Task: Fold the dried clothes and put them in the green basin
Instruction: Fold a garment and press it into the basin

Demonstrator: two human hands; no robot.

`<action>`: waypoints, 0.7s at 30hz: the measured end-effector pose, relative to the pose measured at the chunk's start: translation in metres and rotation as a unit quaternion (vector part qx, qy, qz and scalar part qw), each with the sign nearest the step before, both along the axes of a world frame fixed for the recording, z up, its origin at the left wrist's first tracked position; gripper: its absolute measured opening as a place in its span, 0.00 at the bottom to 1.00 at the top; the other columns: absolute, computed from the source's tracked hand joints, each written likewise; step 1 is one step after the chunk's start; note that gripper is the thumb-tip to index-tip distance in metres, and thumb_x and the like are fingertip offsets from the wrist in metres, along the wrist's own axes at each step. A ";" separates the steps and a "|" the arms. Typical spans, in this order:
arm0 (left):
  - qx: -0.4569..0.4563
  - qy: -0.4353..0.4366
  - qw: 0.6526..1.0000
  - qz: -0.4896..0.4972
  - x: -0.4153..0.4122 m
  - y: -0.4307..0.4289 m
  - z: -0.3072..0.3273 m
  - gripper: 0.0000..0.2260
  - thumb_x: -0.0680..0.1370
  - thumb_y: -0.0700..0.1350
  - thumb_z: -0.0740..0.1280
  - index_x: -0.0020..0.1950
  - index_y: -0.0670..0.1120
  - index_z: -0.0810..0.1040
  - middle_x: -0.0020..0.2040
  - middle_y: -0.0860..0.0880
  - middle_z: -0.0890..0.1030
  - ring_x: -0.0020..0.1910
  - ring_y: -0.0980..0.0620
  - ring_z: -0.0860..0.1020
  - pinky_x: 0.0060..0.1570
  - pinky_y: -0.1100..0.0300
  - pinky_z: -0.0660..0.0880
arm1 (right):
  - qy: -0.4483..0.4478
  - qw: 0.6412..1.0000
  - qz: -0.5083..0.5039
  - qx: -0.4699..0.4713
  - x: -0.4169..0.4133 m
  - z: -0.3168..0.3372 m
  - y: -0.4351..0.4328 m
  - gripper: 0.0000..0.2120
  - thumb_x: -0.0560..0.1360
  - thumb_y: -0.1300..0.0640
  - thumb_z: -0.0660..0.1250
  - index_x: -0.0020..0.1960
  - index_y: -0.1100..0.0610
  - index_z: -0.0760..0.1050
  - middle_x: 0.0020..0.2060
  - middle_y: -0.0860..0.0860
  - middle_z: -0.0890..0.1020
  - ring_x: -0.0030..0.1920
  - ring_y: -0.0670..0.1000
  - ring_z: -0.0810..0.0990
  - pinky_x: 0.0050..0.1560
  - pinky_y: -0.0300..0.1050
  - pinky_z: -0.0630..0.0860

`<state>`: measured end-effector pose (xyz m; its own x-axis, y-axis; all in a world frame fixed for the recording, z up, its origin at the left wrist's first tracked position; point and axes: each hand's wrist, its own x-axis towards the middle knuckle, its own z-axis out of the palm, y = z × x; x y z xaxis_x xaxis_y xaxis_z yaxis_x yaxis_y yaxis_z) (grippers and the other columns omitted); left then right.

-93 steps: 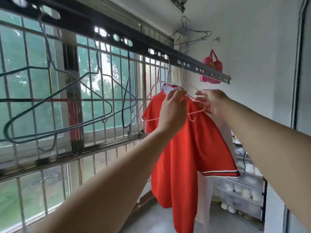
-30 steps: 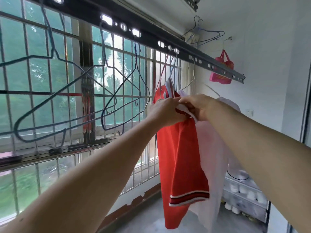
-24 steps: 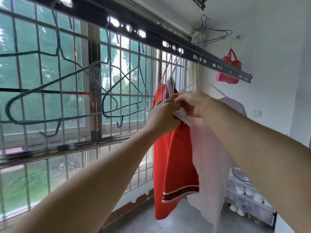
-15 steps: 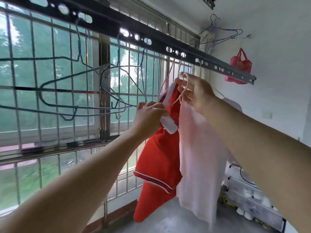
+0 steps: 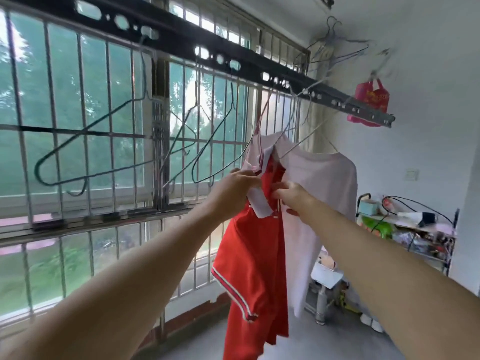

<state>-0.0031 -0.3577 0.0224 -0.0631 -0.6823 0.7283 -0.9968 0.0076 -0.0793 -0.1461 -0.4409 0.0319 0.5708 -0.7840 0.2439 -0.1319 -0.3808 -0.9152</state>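
Observation:
A red shirt (image 5: 252,258) with a white collar and striped sleeve trim hangs from a thin wire hanger on the dark perforated drying rail (image 5: 259,71). My left hand (image 5: 233,188) grips the shirt's white collar. My right hand (image 5: 291,194) pinches the red fabric at the neck opening, just right of the left hand. Behind it a pale pink shirt (image 5: 322,193) hangs on its own wire hanger. No green basin is in view.
Several bare wire hangers (image 5: 111,141) dangle from the rail along the barred window (image 5: 78,126). A red bag (image 5: 371,100) hangs on the white wall. A cluttered wire shelf (image 5: 415,229) stands at the right, with a small stool and shoes on the grey floor.
My right hand has dropped from the hanger hooks near the rail to the red shirt's neck. My left hand keeps hold of the collar. The view has swung right and downward.

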 end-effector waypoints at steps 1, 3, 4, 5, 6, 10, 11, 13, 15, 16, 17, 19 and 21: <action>0.015 0.024 1.000 -0.006 0.003 0.002 -0.004 0.11 0.72 0.33 0.67 0.52 0.42 0.82 0.51 0.46 0.81 0.53 0.41 0.77 0.52 0.48 0.76 | -0.007 1.000 -0.001 0.012 0.003 -0.010 -0.001 0.07 0.77 0.65 0.63 0.53 0.57 0.74 0.34 0.50 0.74 0.32 0.44 0.71 0.24 0.27 0.68; 0.031 -0.005 1.000 0.000 0.007 0.007 -0.009 0.11 0.77 0.38 0.63 0.58 0.40 0.79 0.54 0.47 0.78 0.57 0.44 0.76 0.58 0.56 0.72 | -0.033 0.999 -0.005 0.038 0.009 -0.025 -0.005 0.09 0.77 0.56 0.66 0.54 0.58 0.75 0.36 0.51 0.78 0.33 0.46 0.75 0.29 0.33 0.72; 0.040 -0.017 0.999 0.004 0.004 0.010 -0.011 0.12 0.78 0.38 0.62 0.59 0.39 0.78 0.55 0.47 0.77 0.57 0.47 0.75 0.56 0.64 0.68 | -0.051 0.997 -0.004 0.060 0.015 -0.032 -0.009 0.12 0.76 0.50 0.66 0.55 0.57 0.75 0.37 0.50 0.79 0.33 0.46 0.76 0.31 0.35 0.72; 0.039 0.003 0.999 -0.003 -0.001 0.011 -0.009 0.12 0.77 0.35 0.62 0.59 0.39 0.78 0.57 0.46 0.77 0.58 0.47 0.75 0.53 0.68 0.66 | -0.061 0.995 -0.009 0.075 0.019 -0.036 -0.014 0.17 0.74 0.44 0.67 0.55 0.55 0.75 0.39 0.50 0.80 0.35 0.47 0.78 0.33 0.36 0.73; 0.025 0.024 0.999 -0.022 -0.006 0.011 -0.009 0.13 0.75 0.31 0.63 0.58 0.38 0.79 0.58 0.44 0.78 0.58 0.46 0.76 0.50 0.71 0.65 | -0.065 0.994 -0.018 0.083 0.024 -0.041 -0.023 0.25 0.69 0.38 0.68 0.59 0.53 0.73 0.44 0.51 0.81 0.40 0.49 0.80 0.38 0.38 0.76; -0.009 0.049 0.995 -0.082 -0.016 0.007 -0.002 0.16 0.68 0.24 0.64 0.50 0.36 0.82 0.54 0.42 0.79 0.52 0.47 0.77 0.42 0.73 0.66 | -0.081 0.991 -0.078 0.072 0.048 -0.055 -0.081 0.54 0.52 0.36 0.67 0.75 0.51 0.56 0.64 0.59 0.75 0.60 0.60 0.77 0.61 0.58 0.74; -0.010 0.049 0.995 -0.088 -0.015 0.006 -0.001 0.17 0.67 0.23 0.63 0.50 0.36 0.82 0.53 0.42 0.79 0.51 0.48 0.77 0.42 0.71 0.66 | -0.080 0.991 -0.079 0.071 0.052 -0.056 -0.094 0.53 0.54 0.40 0.66 0.76 0.53 0.55 0.65 0.60 0.74 0.61 0.61 0.77 0.62 0.59 0.74; -0.005 0.037 0.994 -0.100 -0.013 0.006 0.001 0.16 0.67 0.23 0.63 0.49 0.37 0.81 0.50 0.42 0.79 0.48 0.50 0.77 0.40 0.68 0.68 | -0.079 0.990 -0.090 0.070 0.056 -0.051 -0.106 0.50 0.55 0.45 0.64 0.75 0.54 0.57 0.65 0.60 0.75 0.62 0.61 0.76 0.64 0.58 0.72; 0.017 0.037 0.994 -0.104 -0.007 0.009 -0.002 0.14 0.68 0.23 0.64 0.45 0.37 0.80 0.47 0.43 0.78 0.43 0.53 0.76 0.37 0.71 0.69 | -0.089 0.990 -0.091 0.062 0.065 -0.049 -0.118 0.48 0.53 0.47 0.66 0.72 0.58 0.62 0.62 0.60 0.76 0.61 0.61 0.77 0.62 0.58 0.74; 0.028 0.031 0.994 -0.096 -0.004 0.012 -0.003 0.14 0.68 0.23 0.63 0.44 0.38 0.80 0.47 0.44 0.77 0.42 0.54 0.76 0.35 0.72 0.70 | -0.090 0.990 -0.094 0.061 0.064 -0.046 -0.113 0.44 0.55 0.49 0.68 0.69 0.61 0.66 0.60 0.61 0.77 0.59 0.61 0.78 0.61 0.57 0.75; 0.030 0.016 0.996 -0.086 0.000 0.015 -0.004 0.13 0.68 0.24 0.62 0.44 0.39 0.79 0.47 0.44 0.77 0.41 0.53 0.77 0.35 0.70 0.73 | -0.092 0.989 -0.094 0.068 0.060 -0.041 -0.099 0.36 0.60 0.52 0.70 0.66 0.64 0.69 0.57 0.61 0.78 0.56 0.60 0.79 0.59 0.55 0.76; 0.026 0.001 0.998 -0.063 0.003 0.023 -0.007 0.13 0.70 0.32 0.57 0.45 0.40 0.80 0.47 0.43 0.78 0.41 0.49 0.79 0.35 0.58 0.77 | -0.136 0.984 -0.059 0.097 0.055 -0.036 -0.077 0.16 0.73 0.56 0.68 0.57 0.64 0.75 0.48 0.58 0.80 0.47 0.56 0.80 0.51 0.48 0.77; 0.004 -0.010 0.999 -0.042 0.009 0.029 -0.007 0.16 0.71 0.40 0.54 0.48 0.41 0.80 0.47 0.41 0.78 0.38 0.48 0.79 0.33 0.56 0.77 | -0.192 0.962 0.048 0.186 0.058 -0.039 -0.070 0.20 0.81 0.46 0.57 0.45 0.56 0.83 0.39 0.52 0.83 0.38 0.52 0.82 0.40 0.44 0.79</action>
<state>0.0058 -0.3286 0.0151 -0.1341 -0.6802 0.7207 -0.9910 0.0911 -0.0984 -0.0879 -0.5107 -0.0075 0.5685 -0.8064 0.1628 0.2622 -0.0100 -0.9650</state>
